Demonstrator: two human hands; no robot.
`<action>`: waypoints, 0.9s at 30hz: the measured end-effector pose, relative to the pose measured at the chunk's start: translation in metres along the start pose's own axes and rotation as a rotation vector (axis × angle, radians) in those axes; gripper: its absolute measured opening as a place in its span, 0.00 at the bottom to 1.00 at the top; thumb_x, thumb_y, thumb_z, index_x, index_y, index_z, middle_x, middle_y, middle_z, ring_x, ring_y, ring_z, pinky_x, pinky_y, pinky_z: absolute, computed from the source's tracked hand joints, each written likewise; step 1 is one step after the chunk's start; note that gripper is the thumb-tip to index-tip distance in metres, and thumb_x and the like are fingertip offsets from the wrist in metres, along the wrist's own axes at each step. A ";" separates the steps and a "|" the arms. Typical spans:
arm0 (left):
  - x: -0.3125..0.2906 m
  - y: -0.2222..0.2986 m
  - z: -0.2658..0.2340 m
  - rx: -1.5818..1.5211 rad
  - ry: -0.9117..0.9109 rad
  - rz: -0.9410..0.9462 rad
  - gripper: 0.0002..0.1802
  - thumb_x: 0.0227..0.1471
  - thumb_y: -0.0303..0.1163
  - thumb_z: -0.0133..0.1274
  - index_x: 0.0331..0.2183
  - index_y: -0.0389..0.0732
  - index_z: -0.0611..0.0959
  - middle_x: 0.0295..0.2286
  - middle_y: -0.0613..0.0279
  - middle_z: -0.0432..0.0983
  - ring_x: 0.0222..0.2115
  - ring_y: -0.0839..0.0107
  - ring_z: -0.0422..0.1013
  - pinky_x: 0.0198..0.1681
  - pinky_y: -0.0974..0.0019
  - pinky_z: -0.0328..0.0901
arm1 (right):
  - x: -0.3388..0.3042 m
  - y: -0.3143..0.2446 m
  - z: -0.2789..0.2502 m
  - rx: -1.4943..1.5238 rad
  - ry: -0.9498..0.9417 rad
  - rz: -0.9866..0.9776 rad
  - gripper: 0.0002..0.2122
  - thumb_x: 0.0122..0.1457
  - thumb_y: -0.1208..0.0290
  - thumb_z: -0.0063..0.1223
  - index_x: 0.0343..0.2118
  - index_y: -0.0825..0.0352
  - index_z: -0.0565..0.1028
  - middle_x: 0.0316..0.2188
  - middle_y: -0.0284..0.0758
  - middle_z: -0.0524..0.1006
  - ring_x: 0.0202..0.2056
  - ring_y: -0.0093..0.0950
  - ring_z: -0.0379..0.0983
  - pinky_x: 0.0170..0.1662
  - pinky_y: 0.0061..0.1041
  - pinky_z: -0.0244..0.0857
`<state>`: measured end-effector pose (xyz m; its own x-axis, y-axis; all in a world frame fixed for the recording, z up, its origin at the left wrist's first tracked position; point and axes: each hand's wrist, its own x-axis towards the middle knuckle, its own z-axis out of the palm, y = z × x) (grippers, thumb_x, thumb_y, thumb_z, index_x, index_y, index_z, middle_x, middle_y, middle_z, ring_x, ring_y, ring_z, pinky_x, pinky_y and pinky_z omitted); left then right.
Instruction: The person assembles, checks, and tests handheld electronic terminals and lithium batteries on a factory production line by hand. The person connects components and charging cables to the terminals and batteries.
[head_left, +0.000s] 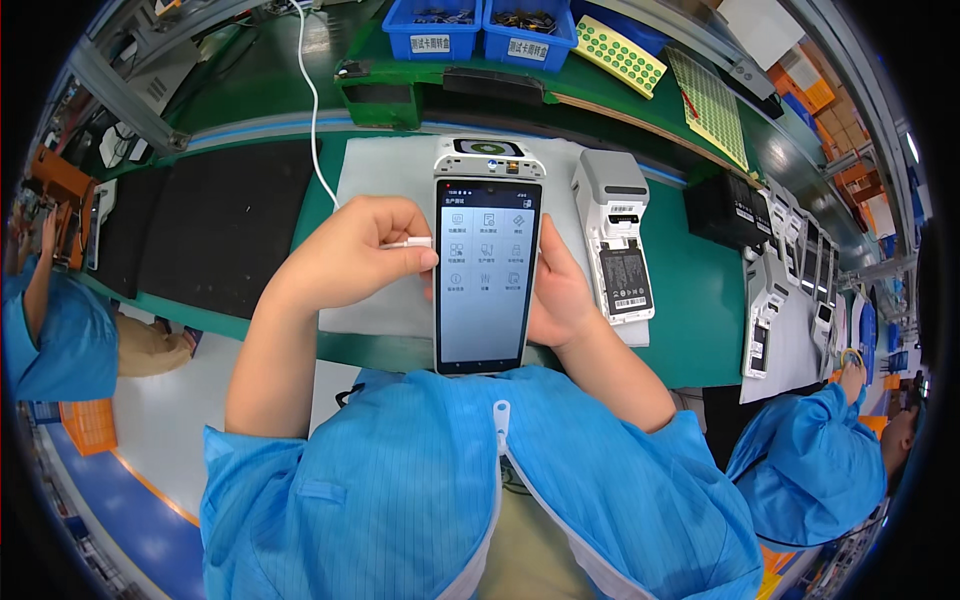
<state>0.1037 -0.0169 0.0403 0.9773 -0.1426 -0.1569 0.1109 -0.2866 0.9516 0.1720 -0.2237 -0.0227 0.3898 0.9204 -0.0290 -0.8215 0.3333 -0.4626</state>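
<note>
A white handheld payment terminal stands tilted up in front of me, its lit screen showing a grid of icons. My right hand is wrapped round its right side and back; some fingers are hidden behind it. At the terminal's left edge, my left hand pinches a white cable plug. The plug's tip meets the side of the terminal; whether it sits in a port I cannot tell. A white cable comes down from above behind the left hand. To the right lies a second terminal, back up, with its black battery showing.
A white mat covers part of the green bench, with a black mat to its left. Blue bins of small parts stand on the far shelf beside a yellow tray. More terminals line the right. Co-workers sit either side.
</note>
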 end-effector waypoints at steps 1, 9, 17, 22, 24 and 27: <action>-0.001 -0.002 -0.001 -0.144 -0.056 0.009 0.05 0.48 0.25 0.53 0.26 0.33 0.75 0.22 0.64 0.73 0.25 0.78 0.68 0.29 0.73 0.63 | 0.000 0.000 -0.004 -0.028 -0.026 0.005 0.34 0.60 0.41 0.17 0.61 0.63 0.52 0.57 0.46 0.59 0.55 0.50 0.58 0.57 0.46 0.54; -0.007 -0.005 -0.003 0.055 0.239 0.039 0.09 0.48 0.29 0.55 0.32 0.35 0.79 0.22 0.67 0.72 0.24 0.80 0.65 0.28 0.74 0.61 | -0.013 0.002 -0.016 0.150 -0.310 -0.036 0.38 0.54 0.38 0.39 0.60 0.63 0.53 0.53 0.49 0.64 0.51 0.45 0.65 0.53 0.43 0.60; 0.000 -0.090 0.004 0.846 0.557 0.202 0.14 0.48 0.25 0.48 0.38 0.41 0.80 0.22 0.53 0.66 0.25 0.57 0.66 0.28 0.61 0.61 | -0.004 -0.034 0.007 -1.533 0.854 -0.567 0.49 0.44 0.51 0.60 0.61 0.72 0.41 0.40 0.56 0.70 0.42 0.44 0.70 0.43 0.37 0.65; 0.002 -0.082 0.011 0.810 0.548 0.260 0.11 0.47 0.26 0.50 0.35 0.41 0.82 0.20 0.56 0.66 0.24 0.58 0.67 0.27 0.59 0.62 | 0.008 -0.030 0.006 -1.917 1.114 -0.369 0.48 0.43 0.54 0.61 0.61 0.70 0.45 0.33 0.56 0.68 0.38 0.50 0.67 0.42 0.38 0.64; 0.003 -0.083 0.010 0.797 0.544 0.279 0.10 0.47 0.27 0.51 0.35 0.41 0.82 0.20 0.56 0.66 0.23 0.58 0.67 0.27 0.59 0.62 | 0.016 -0.027 0.008 -2.006 1.238 -0.176 0.45 0.42 0.55 0.62 0.59 0.70 0.50 0.47 0.57 0.63 0.46 0.48 0.62 0.48 0.40 0.61; 0.003 -0.083 0.007 0.763 0.562 0.244 0.10 0.46 0.27 0.52 0.34 0.40 0.81 0.21 0.56 0.67 0.23 0.58 0.67 0.27 0.60 0.62 | 0.025 -0.018 -0.002 -2.188 1.200 -0.350 0.38 0.41 0.62 0.61 0.56 0.65 0.56 0.55 0.51 0.54 0.52 0.47 0.55 0.51 0.49 0.53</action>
<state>0.0962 -0.0005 -0.0410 0.9235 0.1358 0.3588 -0.0596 -0.8731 0.4839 0.1969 -0.2072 -0.0165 0.9227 0.2209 0.3159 0.3296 -0.8771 -0.3494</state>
